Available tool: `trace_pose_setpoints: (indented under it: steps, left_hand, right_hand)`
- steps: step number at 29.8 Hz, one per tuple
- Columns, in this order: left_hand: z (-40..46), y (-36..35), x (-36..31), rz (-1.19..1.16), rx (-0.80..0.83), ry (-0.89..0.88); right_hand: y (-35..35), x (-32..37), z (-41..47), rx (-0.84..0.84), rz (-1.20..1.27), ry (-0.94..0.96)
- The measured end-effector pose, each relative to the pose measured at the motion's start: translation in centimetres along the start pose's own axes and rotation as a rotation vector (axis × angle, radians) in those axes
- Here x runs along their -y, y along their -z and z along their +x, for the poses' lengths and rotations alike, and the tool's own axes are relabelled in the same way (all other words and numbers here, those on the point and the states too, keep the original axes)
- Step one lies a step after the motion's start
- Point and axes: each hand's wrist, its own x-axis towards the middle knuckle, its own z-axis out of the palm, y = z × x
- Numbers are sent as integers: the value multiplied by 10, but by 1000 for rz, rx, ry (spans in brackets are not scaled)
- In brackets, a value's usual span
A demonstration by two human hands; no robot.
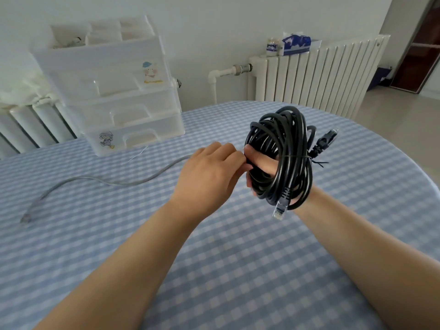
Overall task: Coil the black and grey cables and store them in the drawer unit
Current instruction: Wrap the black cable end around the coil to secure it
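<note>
The black cable [295, 148] is wound in a thick coil around my right hand [262, 163], held above the table; a thin tie crosses the loops and two plugs stick out, one clear plug hanging at the bottom. My left hand [209, 172] pinches the coil's left side, fingers against the loops. The grey cable [114, 181] lies uncoiled on the checked tablecloth to the left, its plug near the left edge. The translucent white drawer unit [114, 96] stands at the back left of the table, drawers shut.
The round table [238, 270] wears a blue-and-white checked cloth. White radiators [316, 75] line the wall behind, with a tissue box [295, 45] and a small jar on top. An open doorway is at the far right.
</note>
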Motion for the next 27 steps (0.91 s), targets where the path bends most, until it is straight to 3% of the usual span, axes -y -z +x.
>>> trace_pose_setpoints:
  steps: [9,15,19,22,24,27]
  left_hand:
    - [1,2,5,-205,101,-3]
    - [5,8,-7,-861,302,490]
    - [4,3,-3,-1155,355,672]
    - [5,5,-1,-1372,410,778]
    - [8,10,0,-1417,364,800]
    - [12,18,1,-1230,249,699]
  right_hand:
    - [1,-6,0,8,28,-18]
    - [3,-7,1,-10,82,84]
    - [10,-11,-4,-62,61,144]
    - [15,-4,-8,-22,-377,402]
    - [15,3,-6,-28,-642,409]
    - [25,10,-4,-114,-1057,517]
